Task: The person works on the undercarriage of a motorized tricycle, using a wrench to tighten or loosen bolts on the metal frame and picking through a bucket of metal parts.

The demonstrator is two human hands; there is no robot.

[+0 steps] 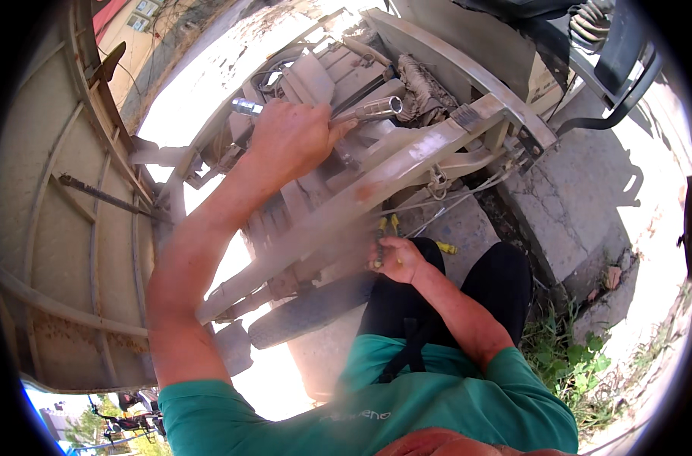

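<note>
A metal socket tool (375, 110) is gripped in the left hand (291, 137), the fingers closed around its middle and metal exposed at both sides. Its long axis is aligned roughly left to right, with the open socket end directed right. The tool is located beyond the frame beam (431, 144) in the head view; the right hand (399, 260) is positioned on the near side, well apart. Whether yellow-green pieces (394, 223) are grasped by its curled fingers cannot be told through the haze.
</note>
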